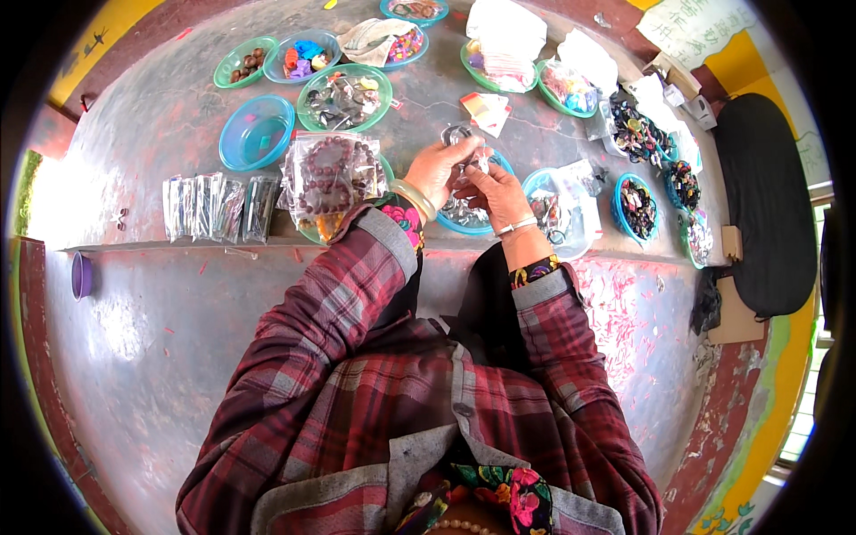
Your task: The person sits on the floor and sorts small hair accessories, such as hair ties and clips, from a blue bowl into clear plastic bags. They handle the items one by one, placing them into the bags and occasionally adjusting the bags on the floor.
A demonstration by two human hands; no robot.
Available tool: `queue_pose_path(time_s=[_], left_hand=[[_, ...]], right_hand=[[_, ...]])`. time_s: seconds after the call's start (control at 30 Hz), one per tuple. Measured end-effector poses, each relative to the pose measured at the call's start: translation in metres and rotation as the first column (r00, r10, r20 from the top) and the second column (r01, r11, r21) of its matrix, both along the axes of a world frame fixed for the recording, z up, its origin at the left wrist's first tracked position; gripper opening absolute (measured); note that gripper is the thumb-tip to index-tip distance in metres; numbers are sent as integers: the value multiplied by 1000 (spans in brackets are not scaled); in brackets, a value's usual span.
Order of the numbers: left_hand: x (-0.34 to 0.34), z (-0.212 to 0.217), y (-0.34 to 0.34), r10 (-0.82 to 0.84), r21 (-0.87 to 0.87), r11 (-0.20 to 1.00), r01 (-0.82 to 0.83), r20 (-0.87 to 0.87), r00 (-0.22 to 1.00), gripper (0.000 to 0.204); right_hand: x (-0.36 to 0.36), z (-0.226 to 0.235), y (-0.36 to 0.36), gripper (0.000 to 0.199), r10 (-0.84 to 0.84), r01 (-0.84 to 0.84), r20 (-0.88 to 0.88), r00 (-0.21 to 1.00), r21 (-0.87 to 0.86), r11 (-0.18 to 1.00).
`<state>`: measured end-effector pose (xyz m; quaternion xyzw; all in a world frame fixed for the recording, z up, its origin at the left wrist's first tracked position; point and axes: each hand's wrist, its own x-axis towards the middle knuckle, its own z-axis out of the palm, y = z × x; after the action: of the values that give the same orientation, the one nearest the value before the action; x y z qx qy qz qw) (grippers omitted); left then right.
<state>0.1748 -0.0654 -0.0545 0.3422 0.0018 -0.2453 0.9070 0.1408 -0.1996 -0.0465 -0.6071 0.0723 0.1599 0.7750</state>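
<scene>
Close together above a blue basket [465, 214] of small grey and shiny pieces, both my hands are closed. My left hand [430, 174], with a pale bangle at its wrist, grips a small dark looped thing [456, 134] that sticks out past the fingers. Shiny clear plastic [482, 159] shows between the two hands. My right hand [505, 198], with a thin silver bracelet, pinches at this plastic; its exact kind is too small to make out. Beside my left wrist lies a clear bag of dark red bead bracelets [332, 174].
A row of thin packed items [220, 208] lies near the ledge's edge at left. An unfilled blue basin [256, 134] and a green basin of small parts [345, 98] stand behind. Right of my hands are a white-lidded tub [571, 214] and a blue basket of dark pieces [635, 209].
</scene>
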Motion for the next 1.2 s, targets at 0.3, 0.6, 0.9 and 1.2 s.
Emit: queue_pose_path(time_s=[0.3, 0.6, 0.9, 1.2], left_hand=[[-1, -5, 4, -168, 48, 985, 166, 59, 984, 23], [-4, -3, 5, -25, 6, 1000, 25, 38, 999, 19], [-2, 4, 5, 175, -73, 982, -175, -2, 985, 17], [-4, 7, 2, 233, -150, 961, -233, -18, 972, 16]], right_hand=[[4, -11, -4, 20, -7, 8, 102, 995, -11, 1000], [1, 1, 2, 16, 13, 0, 105, 994, -129, 992], [2, -1, -1, 16, 72, -64, 80, 994, -101, 993], [-1, 0, -4, 16, 55, -48, 60, 997, -112, 993]])
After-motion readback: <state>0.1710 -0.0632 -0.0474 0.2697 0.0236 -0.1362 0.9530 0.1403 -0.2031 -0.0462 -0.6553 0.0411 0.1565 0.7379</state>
